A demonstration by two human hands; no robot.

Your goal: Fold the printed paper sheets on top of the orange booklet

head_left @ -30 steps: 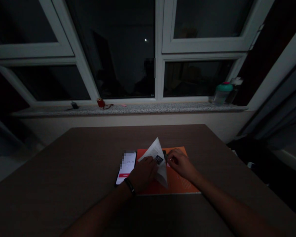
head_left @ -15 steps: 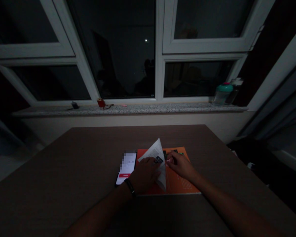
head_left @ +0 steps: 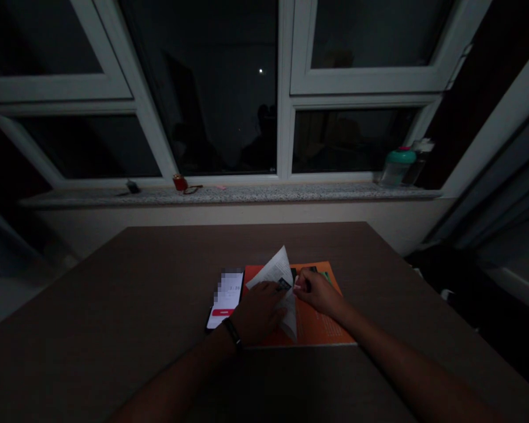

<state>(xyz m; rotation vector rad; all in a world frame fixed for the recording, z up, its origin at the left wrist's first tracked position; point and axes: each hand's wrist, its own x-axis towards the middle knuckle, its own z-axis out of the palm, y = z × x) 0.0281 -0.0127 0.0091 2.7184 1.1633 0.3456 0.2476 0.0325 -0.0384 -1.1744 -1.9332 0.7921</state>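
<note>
Dim, phone screen (head_left: 230, 298) glowing, soft detail

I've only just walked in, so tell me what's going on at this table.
A person's left hand rests on a white printed sheet over an orange book. Their right hand pinches a small pink thing, too unclear to identify, by the sheet's right edge. A lit phone lies on the table beside the book.

We had low light. White-framed window (head_left: 284, 88) ahead, dark panes (head_left: 220, 88) reflecting one small bright spot (head_left: 260, 71). Below it we saw a speckled sill (head_left: 255, 194), pale wall (head_left: 229, 214), then a brown table (head_left: 136, 294). Greyish curtain (head_left: 498, 164) hung at right.
</note>
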